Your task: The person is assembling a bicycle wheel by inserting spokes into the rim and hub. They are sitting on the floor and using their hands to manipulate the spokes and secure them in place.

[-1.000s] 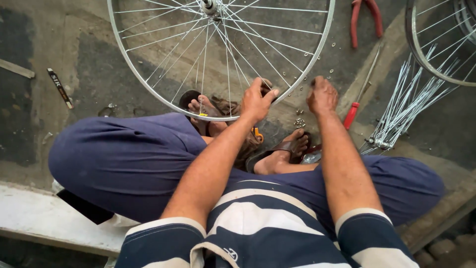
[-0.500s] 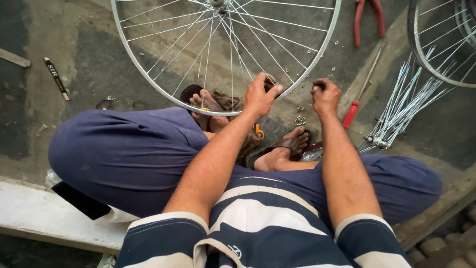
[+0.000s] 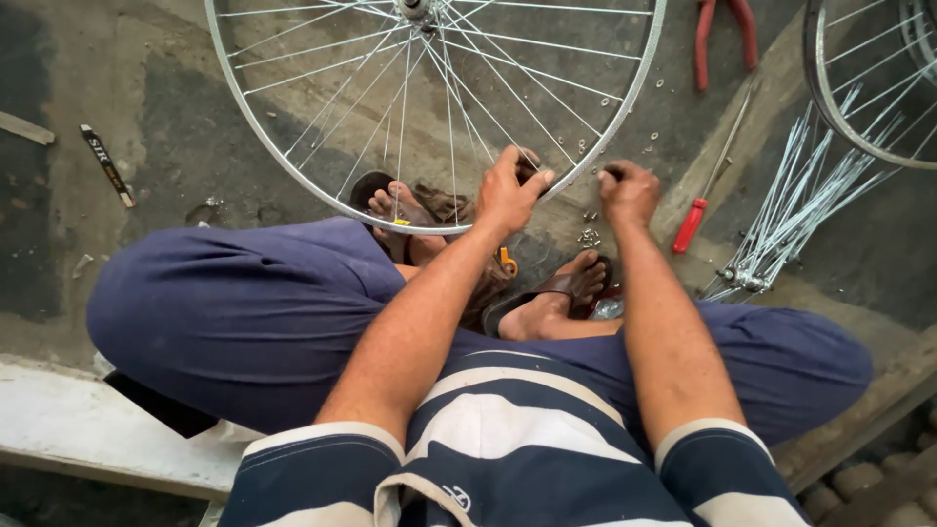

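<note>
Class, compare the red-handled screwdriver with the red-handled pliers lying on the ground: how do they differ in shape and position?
The screwdriver has one short red handle and a long thin metal shaft; the pliers show two long red handles side by side. The screwdriver lies slanted, close to the right hand; the pliers lie farther off, near the top edge. Both rest untouched on the concrete floor.

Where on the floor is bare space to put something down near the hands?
The concrete left of the wheel rim is bare, bordered by a small flat bar. It is crowded by the right hand: scattered nipples, red-handled screwdriver, loose spokes. The left hand grips the rim.
</note>
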